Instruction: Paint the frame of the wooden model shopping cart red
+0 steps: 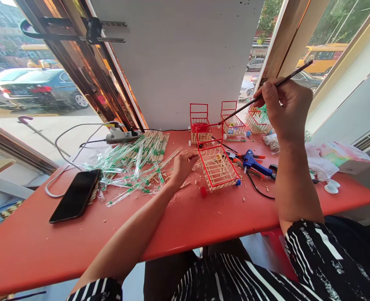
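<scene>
My right hand (285, 106) is raised above the red table (204, 217) and grips a thin dark paintbrush (266, 93). The brush tip points down-left to the red top edge of a small toothpick cart (218, 165). That cart lies tilted on the table, cream sticks with red-painted edges. My left hand (182, 165) rests on the table just left of the cart, fingers curled against its side. Two similar small carts (200, 125) (232, 121) stand behind it near the wall.
A pile of wrapped toothpick packets (135, 161) lies left of the cart. A black phone (76, 195) sits at the left. A blue glue gun (255, 163) and its cord lie right of the cart. White plastic bags (329, 156) and another cart (257, 119) are at right.
</scene>
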Available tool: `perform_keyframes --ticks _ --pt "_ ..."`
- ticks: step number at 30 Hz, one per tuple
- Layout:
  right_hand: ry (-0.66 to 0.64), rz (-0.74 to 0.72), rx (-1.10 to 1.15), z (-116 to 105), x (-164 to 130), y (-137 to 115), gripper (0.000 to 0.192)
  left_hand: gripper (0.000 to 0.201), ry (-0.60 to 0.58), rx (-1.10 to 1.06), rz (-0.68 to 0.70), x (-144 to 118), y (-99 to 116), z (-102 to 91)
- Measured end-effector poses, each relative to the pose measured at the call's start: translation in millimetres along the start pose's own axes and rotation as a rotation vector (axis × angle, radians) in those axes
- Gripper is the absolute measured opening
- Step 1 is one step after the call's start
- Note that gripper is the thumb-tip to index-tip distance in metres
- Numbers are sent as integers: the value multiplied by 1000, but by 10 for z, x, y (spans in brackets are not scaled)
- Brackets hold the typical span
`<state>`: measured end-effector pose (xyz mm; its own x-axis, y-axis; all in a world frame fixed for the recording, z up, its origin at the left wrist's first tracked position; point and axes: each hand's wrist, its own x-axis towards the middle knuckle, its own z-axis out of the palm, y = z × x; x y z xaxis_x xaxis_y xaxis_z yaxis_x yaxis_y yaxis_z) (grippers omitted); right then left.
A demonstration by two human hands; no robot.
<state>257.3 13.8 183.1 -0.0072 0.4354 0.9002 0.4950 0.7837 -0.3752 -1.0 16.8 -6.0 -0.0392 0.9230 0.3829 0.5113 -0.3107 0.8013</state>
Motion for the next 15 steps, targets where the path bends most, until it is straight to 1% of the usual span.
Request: perform_keyframes --ticks 5,7,11,15 --pt "22 -4 -28 -99 21 21 29 17 -10 6 18 7 -1 -6" --pt "-34 15 -6 -137 28 36 30 17 -10 12 15 12 -2 -9" --pt "-208 70 -4 -186 41 68 32 16 -7 11 13 17 -14 -18" --pt "-284 82 -39 -157 46 75 31 17 6 8 23 12 -37 -19"
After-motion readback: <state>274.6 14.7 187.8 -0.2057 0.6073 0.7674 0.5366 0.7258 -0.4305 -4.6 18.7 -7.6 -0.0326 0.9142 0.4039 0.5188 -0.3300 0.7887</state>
